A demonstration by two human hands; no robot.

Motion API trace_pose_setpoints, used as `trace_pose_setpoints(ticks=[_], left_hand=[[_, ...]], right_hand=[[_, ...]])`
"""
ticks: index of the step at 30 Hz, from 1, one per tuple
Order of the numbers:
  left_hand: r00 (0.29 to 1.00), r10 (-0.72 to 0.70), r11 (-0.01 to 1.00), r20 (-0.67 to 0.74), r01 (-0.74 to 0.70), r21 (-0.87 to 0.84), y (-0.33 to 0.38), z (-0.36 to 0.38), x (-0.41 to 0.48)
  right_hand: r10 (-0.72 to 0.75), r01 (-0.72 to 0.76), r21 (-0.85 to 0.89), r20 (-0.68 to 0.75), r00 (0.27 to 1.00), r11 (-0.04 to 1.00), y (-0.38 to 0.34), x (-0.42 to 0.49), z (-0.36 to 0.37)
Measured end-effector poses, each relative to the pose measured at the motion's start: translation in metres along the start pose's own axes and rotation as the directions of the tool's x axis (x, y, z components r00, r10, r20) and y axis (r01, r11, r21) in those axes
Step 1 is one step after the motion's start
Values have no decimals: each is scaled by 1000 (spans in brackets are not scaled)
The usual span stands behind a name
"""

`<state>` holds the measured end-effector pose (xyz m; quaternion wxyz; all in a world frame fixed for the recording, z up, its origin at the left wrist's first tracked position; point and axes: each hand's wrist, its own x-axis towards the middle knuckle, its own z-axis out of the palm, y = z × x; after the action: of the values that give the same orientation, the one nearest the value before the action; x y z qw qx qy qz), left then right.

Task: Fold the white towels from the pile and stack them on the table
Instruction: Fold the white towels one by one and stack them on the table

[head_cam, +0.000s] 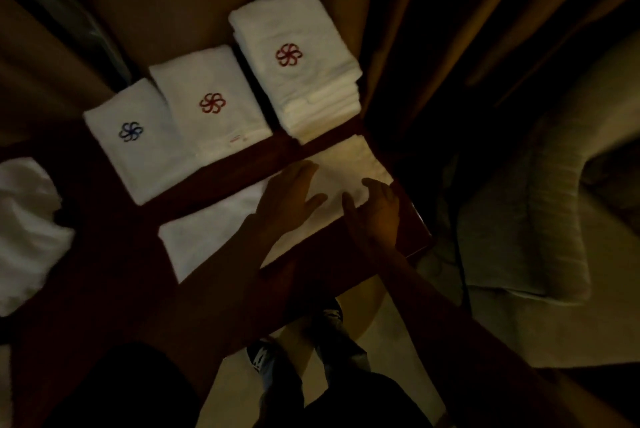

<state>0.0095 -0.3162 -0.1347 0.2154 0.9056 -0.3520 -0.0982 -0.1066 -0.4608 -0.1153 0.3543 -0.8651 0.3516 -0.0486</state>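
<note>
Three folded towel stacks (207, 98) line the back of the table (221, 175), and one loose pile (24, 230) lies left. One flat towel (207, 237) lies under the left hand (289, 197), its fingers straight. The right hand (377, 209) curls at the towel's end, grip unclear.

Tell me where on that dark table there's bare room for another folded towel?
The table shows bare wood front-left, between the loose pile and the flat towel, and in a thin strip between that towel and the three folded stacks. The back row is packed side by side; the left hand and right hand crowd the right end.
</note>
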Motion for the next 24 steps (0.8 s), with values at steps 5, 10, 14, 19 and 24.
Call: trace_pose_setpoints(ticks=[5, 10, 14, 19, 24], left_hand=[[992, 38, 999, 122, -34, -36, 23, 21, 45], [992, 66, 998, 111, -67, 5, 30, 36, 80], [995, 29, 999, 97, -31, 17, 33, 40, 99], [995, 23, 993, 95, -34, 111, 37, 44, 109], [993, -36, 991, 113, 22, 130, 46, 31, 113]], right_hand=[[131, -132, -61, -31, 991, 989, 23, 22, -18], [267, -269, -124, -38, 963, 955, 36, 45, -22], [316, -314, -172, -18, 949, 934, 41, 60, -19], [387, -383, -150, -1, 922, 912, 37, 71, -15], [397, -397, 12, -9, 918, 918, 32, 69, -19]])
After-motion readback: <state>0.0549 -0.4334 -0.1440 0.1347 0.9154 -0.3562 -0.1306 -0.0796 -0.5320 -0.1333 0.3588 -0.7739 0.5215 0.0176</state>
